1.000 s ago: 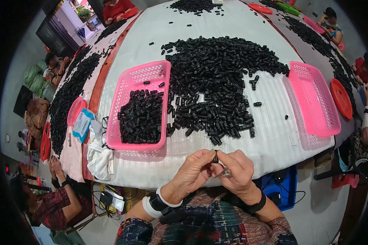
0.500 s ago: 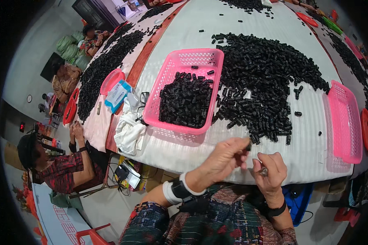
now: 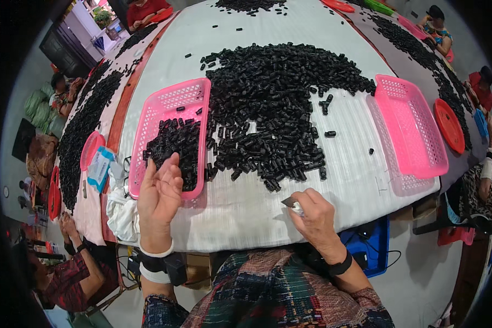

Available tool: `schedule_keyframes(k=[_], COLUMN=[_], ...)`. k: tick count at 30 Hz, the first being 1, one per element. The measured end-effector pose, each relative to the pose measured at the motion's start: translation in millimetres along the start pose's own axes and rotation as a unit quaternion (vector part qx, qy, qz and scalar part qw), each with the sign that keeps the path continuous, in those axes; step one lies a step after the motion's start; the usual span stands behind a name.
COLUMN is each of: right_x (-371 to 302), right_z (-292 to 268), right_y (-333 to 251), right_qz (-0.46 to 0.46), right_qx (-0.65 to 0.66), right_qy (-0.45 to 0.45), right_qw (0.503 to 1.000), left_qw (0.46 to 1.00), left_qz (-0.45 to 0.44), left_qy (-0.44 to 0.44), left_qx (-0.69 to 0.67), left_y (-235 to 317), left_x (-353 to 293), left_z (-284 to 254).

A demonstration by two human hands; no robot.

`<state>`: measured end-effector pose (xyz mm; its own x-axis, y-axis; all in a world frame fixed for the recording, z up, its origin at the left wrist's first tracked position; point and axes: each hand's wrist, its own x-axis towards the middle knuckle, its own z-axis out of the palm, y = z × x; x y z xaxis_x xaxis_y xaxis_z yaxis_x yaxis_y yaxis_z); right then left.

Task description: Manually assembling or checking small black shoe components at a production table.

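My left hand (image 3: pixel 162 191) is held palm up over the near end of a pink basket (image 3: pixel 203 136). Its fingers are apart and nothing shows in it. Small black cylindrical pieces (image 3: pixel 172 135) fill much of that basket. Closed in front of my body, my right hand (image 3: pixel 314 218) grips a small blade (image 3: pixel 289 202), dark and pointed, with a pale part between the fingers. A large heap of the same black pieces (image 3: pixel 268 104) lies on the white cloth beyond both hands.
To the right stands another pink basket (image 3: pixel 413 128) beside a red tray (image 3: pixel 449 126). A white cloth bundle (image 3: pixel 122 213) and a blue-and-white packet (image 3: pixel 100 168) lie left of the filled basket. Several people sit around the table. Below its edge is a blue crate (image 3: pixel 374 249).
My left hand has moved from beside my right hand to over the filled basket and opened; the black piece it pinched is out of it. The view has turned right.
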<state>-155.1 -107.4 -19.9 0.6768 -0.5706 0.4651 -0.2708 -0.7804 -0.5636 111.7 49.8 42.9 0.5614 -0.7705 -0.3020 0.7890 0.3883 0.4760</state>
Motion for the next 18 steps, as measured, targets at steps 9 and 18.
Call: schedule_keyframes(k=[9, 18], right_x=[14, 24], right_z=[11, 27], right_y=[-7, -11], right_qz=[0.051, 0.068], right_qx=[-0.036, -0.084], right_qy=[-0.009, -0.035], right_qw=[0.998, 0.994], left_qw=[0.989, 0.961], left_qz=[-0.101, -0.237], left_qy=[-0.029, -0.038], left_qx=[0.103, 0.141], left_y=[-56, -104], left_x=[-6, -1], left_z=[23, 0])
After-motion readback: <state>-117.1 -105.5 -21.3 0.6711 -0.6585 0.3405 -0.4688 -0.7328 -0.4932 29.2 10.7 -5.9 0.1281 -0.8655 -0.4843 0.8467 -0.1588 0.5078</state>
